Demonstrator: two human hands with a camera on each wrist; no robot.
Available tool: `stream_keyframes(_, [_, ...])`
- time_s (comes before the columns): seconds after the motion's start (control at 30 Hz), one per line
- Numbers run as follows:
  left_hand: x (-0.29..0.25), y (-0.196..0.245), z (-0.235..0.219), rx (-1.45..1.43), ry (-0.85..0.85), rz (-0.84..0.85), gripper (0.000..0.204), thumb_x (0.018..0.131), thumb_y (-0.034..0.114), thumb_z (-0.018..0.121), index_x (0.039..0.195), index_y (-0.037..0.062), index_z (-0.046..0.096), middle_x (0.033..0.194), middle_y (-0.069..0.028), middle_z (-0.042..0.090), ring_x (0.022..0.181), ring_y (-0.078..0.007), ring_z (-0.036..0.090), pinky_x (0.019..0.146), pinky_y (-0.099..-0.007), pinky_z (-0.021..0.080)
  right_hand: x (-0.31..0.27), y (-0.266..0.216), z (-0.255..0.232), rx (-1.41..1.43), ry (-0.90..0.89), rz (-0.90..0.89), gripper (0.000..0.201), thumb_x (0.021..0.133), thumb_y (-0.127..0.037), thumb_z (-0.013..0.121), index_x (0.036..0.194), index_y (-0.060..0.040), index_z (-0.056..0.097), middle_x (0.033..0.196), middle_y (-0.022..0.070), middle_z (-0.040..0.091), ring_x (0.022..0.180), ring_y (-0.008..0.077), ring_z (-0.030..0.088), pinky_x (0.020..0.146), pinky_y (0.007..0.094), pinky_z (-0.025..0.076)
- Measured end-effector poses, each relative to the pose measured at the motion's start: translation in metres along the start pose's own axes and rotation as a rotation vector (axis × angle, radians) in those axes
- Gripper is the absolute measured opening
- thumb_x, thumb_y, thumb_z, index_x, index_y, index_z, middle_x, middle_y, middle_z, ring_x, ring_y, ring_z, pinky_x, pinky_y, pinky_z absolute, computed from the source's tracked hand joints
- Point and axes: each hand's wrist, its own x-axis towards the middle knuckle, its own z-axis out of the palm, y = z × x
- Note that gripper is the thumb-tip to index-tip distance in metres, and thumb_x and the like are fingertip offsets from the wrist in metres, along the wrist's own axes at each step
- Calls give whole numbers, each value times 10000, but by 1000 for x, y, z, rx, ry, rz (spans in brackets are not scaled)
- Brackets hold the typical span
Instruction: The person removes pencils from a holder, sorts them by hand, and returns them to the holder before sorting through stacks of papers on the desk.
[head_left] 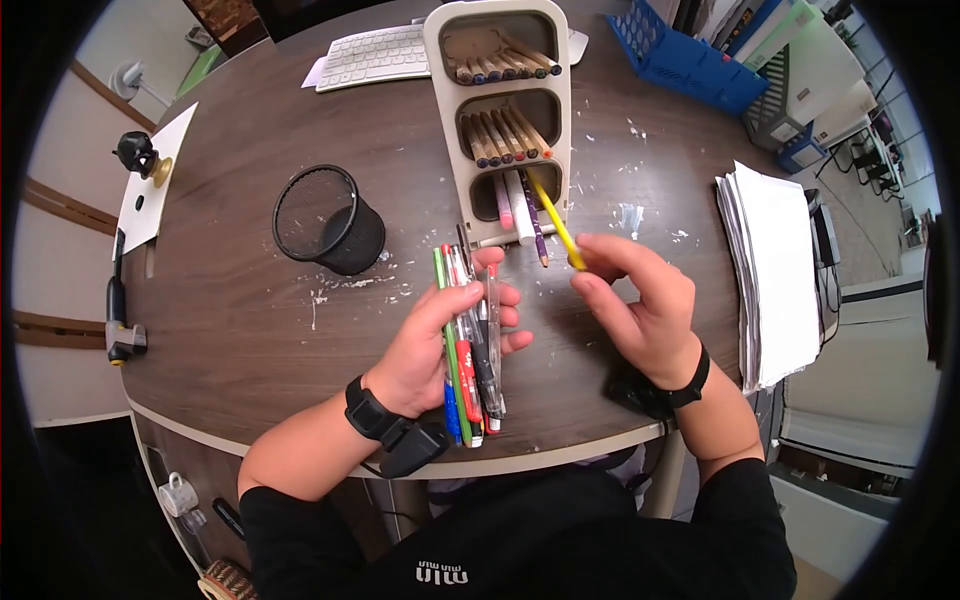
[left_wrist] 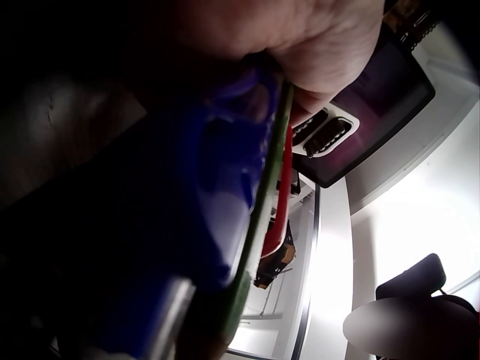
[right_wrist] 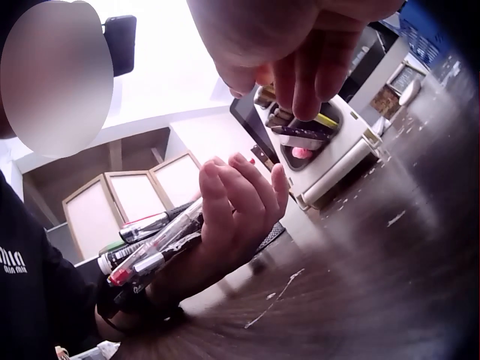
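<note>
A cream three-slot holder [head_left: 563, 120] stands at the back middle. Wooden pencils [head_left: 508, 140] fill its upper two slots; a pink-ended stick [head_left: 504, 203], a white marker [head_left: 519, 210], a purple pencil [head_left: 534, 215] and a yellow pencil [head_left: 555, 218] stick out of the lowest. My right hand [head_left: 645, 305] pinches the yellow pencil's near end between thumb and forefinger. In my left hand [head_left: 415, 350] I hold a bundle of pens [head_left: 470, 350], several of them clear, with green, red and blue ones. The left wrist view shows a blue pen cap [left_wrist: 232, 187] close up.
A black mesh pen cup [head_left: 355, 235] stands left of the holder. Farther back lie a white keyboard [head_left: 375, 57] and a blue file rack [head_left: 690, 80]. Stacked papers [head_left: 770, 280] sit at the right; white scraps [head_left: 632, 217] dot the dark table [head_left: 230, 290].
</note>
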Motion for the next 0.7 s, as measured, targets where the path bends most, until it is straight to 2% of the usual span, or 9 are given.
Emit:
stream_keyframes(0.07, [0, 0, 0, -9, -17, 1, 440, 1064, 201, 516, 1489, 112, 446, 1138, -97, 657, 1009, -174, 675, 990, -483, 587, -2, 0, 0, 128, -11, 92, 325, 809, -46, 842, 1117, -26, 738, 827, 91, 726, 644, 226, 684, 605, 316, 549])
stream_keyframes(0.13, [1, 0, 0, -32, -22, 12, 438, 1068, 200, 505, 1493, 116, 439, 1117, -82, 654, 989, -162, 677, 998, -475, 585, -3, 2, -6, 41, -99, -237, 368, 770, -110, 883, 1113, -71, 757, 731, 52, 659, 554, 202, 602, 526, 319, 473])
stream_keyframes(0.2, [2, 0, -2, -55, -32, 33, 440, 1067, 200, 501, 1495, 117, 435, 1116, -83, 651, 990, -164, 676, 1007, -474, 582, -2, -11, -4, 122, -359, -354, 384, 807, -175, 858, 1169, -117, 741, 711, 15, 616, 577, 187, 610, 544, 324, 494])
stream_keyframes(0.23, [2, -1, -3, -80, -42, 42, 442, 1067, 200, 498, 1496, 118, 432, 1116, -83, 649, 992, -166, 675, 1015, -472, 578, -5, -16, 1, 126, -361, -353, 384, 807, -175, 858, 1169, -117, 741, 711, 15, 616, 577, 187, 610, 544, 324, 494])
stream_keyframes(0.3, [2, -2, -3, -82, -43, 41, 443, 1068, 201, 496, 1497, 117, 428, 1120, -86, 645, 999, -166, 673, 1024, -472, 574, -12, -25, 12, 149, -598, -318, 393, 862, -240, 812, 1233, -167, 708, 722, -10, 590, 615, 162, 625, 560, 316, 515])
stream_keyframes(0.4, [2, -2, -4, -74, -57, 29, 445, 1066, 211, 497, 1495, 115, 431, 1149, -102, 636, 1020, -177, 667, 1038, -475, 566, -21, -25, 26, 170, -521, -305, 390, 902, -272, 770, 1275, -203, 681, 748, -26, 593, 640, 146, 634, 564, 306, 525])
stream_keyframes(0.47, [2, -1, -7, -70, -51, 34, 446, 1066, 225, 502, 1492, 113, 437, 1211, -124, 634, 1076, -206, 666, 1042, -482, 565, -21, -23, 25, 166, -508, -321, 395, 893, -254, 781, 1268, -179, 682, 746, -31, 592, 631, 147, 626, 555, 303, 517])
stream_keyframes(0.57, [1, 0, 3, -34, 10, 20, 450, 1065, 231, 508, 1493, 112, 439, 1278, -146, 624, 1136, -237, 659, 1034, -482, 572, -17, -25, 17, 143, -508, -376, 396, 839, -199, 858, 1205, -115, 732, 867, -24, 680, 673, 121, 645, 579, 274, 520])
stream_keyframes(0.7, [-1, 1, 5, -29, -6, 5, 442, 1081, 246, 505, 1496, 112, 435, 1315, -158, 614, 1180, -254, 648, 1020, -476, 582, -16, -26, 15, 130, -353, -462, 337, 833, -179, 852, 1135, -77, 742, 897, -4, 699, 684, 107, 653, 572, 264, 515])
